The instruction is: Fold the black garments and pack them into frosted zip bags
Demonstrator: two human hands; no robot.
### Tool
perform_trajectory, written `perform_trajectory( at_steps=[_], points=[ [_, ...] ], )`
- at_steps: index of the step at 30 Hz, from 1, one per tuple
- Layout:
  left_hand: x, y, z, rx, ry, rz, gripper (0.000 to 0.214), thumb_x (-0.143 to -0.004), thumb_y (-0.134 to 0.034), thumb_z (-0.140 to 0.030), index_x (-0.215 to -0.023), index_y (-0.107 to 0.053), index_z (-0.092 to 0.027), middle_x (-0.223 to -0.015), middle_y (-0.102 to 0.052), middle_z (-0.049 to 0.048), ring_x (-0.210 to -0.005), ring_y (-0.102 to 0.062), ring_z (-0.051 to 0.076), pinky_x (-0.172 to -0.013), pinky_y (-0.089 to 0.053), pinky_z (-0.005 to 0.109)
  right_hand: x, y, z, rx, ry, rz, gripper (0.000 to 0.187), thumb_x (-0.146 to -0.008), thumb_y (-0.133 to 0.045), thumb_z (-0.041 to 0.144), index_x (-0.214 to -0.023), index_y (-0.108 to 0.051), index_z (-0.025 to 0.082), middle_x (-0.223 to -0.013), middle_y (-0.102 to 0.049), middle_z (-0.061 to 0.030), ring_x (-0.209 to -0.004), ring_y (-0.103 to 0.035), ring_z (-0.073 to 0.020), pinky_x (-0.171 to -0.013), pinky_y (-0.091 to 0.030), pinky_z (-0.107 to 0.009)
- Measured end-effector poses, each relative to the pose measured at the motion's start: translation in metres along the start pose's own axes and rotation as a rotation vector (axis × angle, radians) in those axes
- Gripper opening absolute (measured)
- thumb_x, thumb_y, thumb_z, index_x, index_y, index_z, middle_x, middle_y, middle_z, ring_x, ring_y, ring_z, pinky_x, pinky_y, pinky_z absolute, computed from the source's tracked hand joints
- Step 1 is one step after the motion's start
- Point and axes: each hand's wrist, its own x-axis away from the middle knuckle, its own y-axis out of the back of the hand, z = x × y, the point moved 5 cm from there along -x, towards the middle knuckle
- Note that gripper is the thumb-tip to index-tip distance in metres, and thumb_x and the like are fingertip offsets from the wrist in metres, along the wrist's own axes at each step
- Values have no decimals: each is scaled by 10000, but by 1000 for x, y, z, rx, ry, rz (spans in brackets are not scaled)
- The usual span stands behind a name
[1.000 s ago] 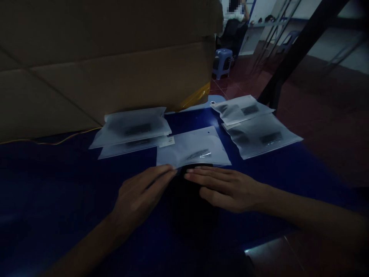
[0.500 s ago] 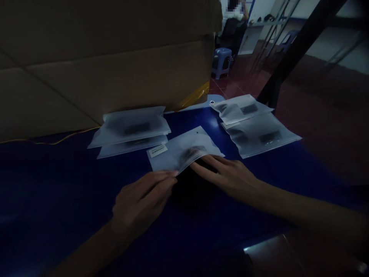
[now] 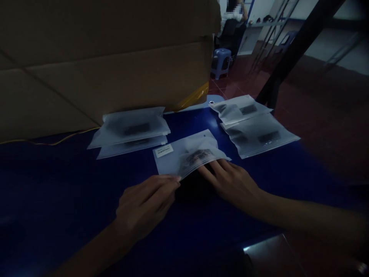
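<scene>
A blue table (image 3: 72,196) spreads under and around the grip, and a large cardboard box (image 3: 115,80) rises beyond it, mostly off to its left. Far past the grip, up and to the right, a person (image 3: 233,18) sits near a blue stool (image 3: 221,57).

The left hand (image 3: 147,203) has its thumb and fingers pressed together, pinching the near edge of a frosted bag (image 3: 175,161). To the right of that pinch, the right hand (image 3: 236,182) reaches into the bag's lifted mouth with its fingers a little apart; the film dims the fingertips, so I cannot tell whether they close on anything inside. The bag lies on the table just ahead of both hands.

Beyond the right hand and further right, two overlapping bags (image 3: 262,132) rest on the table, each with a dark patch. Beyond the left hand, near the box, lies a left-hand pair of bags (image 3: 132,123), one partly over the other. Yellow tape (image 3: 194,97) crosses the box's lower corner, straight beyond the grip. A white label (image 3: 164,150) sits on the held bag, just past the left fingertips.
</scene>
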Motion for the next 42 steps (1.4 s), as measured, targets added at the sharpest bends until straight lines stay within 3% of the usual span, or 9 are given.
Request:
perform_trajectory(
  at_steps=[5,12,15,20,24,29,32,35,42],
  points=[
    [-2,0,-3,40,-34,-57,142,-1017,-573,-89,-985,-681,-176,-915,-801,-23,-778,-776,75,-666,-613,117,2,-1,2,57,-40,26,484,-956,-425,7,-1406,-582,93,-1028,-756,-154,-759,-705,-226,-633,-622,-326],
    [2,1,4,81,4,2,158,-998,-586,-80,-1068,-688,-177,-1009,-802,4,-883,-783,109,-767,-634,156,-3,3,5,-171,217,-134,427,-999,-470,76,-1418,-529,16,-1321,-671,-237,-1249,-639,-334,-1006,-584,-455],
    [3,2,4,67,-7,-21,159,-1011,-572,-101,-1056,-694,-192,-992,-805,-11,-851,-784,98,-742,-629,141,-4,3,8,-250,294,-150,365,-1011,-478,81,-1355,-596,54,-1230,-725,-180,-1111,-710,-267,-906,-626,-373],
    [8,0,0,79,-38,-43,204,-1009,-569,-103,-1057,-725,-226,-964,-808,-44,-813,-783,89,-706,-636,136,-3,-5,6,-81,113,-40,397,-971,-467,3,-1325,-643,43,-1184,-749,-205,-981,-757,-258,-791,-654,-361],
    [10,-6,-3,92,-28,4,229,-1007,-582,-104,-1144,-716,-229,-1016,-806,-33,-869,-784,99,-745,-648,152,0,-3,6,17,63,-67,405,-955,-488,-11,-1336,-626,9,-1228,-732,-233,-1018,-756,-285,-761,-656,-357],
    [4,-11,3,8,-57,-11,356,-953,-647,-51,-1297,-651,-141,-1281,-740,97,-1232,-693,228,-1049,-605,358,-1,12,10,-143,235,-245,307,-977,-584,87,-1281,-632,82,-1149,-768,-149,-998,-749,-238,-760,-636,-305],
    [4,-16,10,-11,-52,42,411,-998,-577,-59,-1397,-592,-156,-1394,-680,104,-1326,-633,238,-1077,-590,393,-1,18,15,-255,334,-324,164,-961,-636,142,-1120,-658,169,-1141,-771,-108,-1040,-735,-244,-827,-621,-329],
    [7,-19,11,-21,-71,74,416,-1026,-535,-65,-1429,-568,-163,-1413,-669,91,-1342,-620,223,-1077,-591,381,-2,14,19,-211,320,-289,101,-973,-632,153,-1054,-689,169,-1189,-763,-85,-1087,-719,-224,-878,-605,-312],
    [10,-20,9,-52,-74,67,376,-1028,-529,-75,-1384,-616,-157,-1436,-652,87,-1388,-577,231,-1067,-593,377,-4,-4,13,-210,189,-22,428,-1025,-471,99,-1438,-535,10,-1381,-650,-223,-1255,-638,-253,-888,-605,-330]
  ],
)
